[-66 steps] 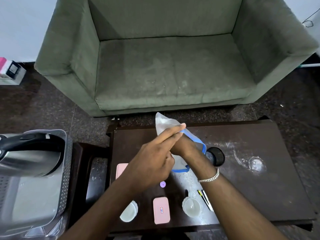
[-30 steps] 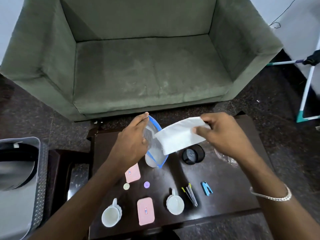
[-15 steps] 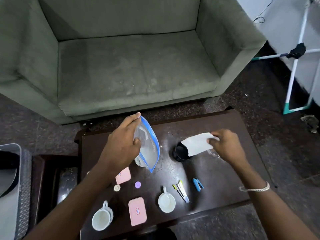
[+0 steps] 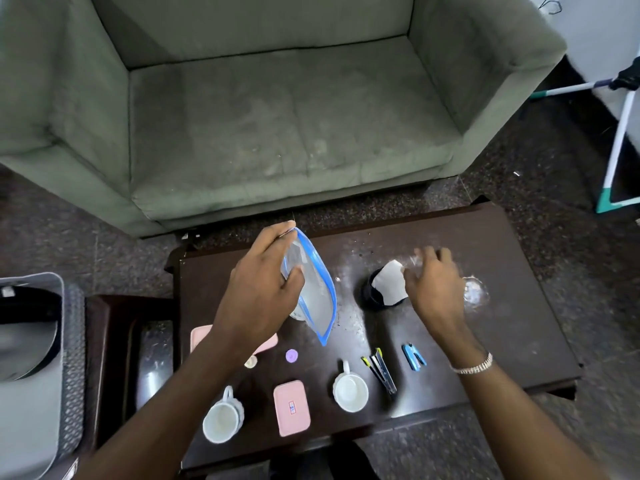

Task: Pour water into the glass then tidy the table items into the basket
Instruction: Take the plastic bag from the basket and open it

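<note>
Head view: left hand (image 4: 258, 292) fingers grip blue-edged bag (image 4: 313, 299); right hand (image 4: 434, 284) fingers spread; pink case (image 4: 291, 408) label unreadable.

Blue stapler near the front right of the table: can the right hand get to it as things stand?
Probably yes. The blue stapler lies alone on bare table, just beside the right forearm. The right hand is open beside the white paper, holding nothing, so it would only need to draw back.

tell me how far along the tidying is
Early. In hand: left hand holds a clear blue-edged zip bag; right hand, blurred, reaches past white paper. Left: two white cups, pink box, blue stapler remain on the dark wooden table.
</note>
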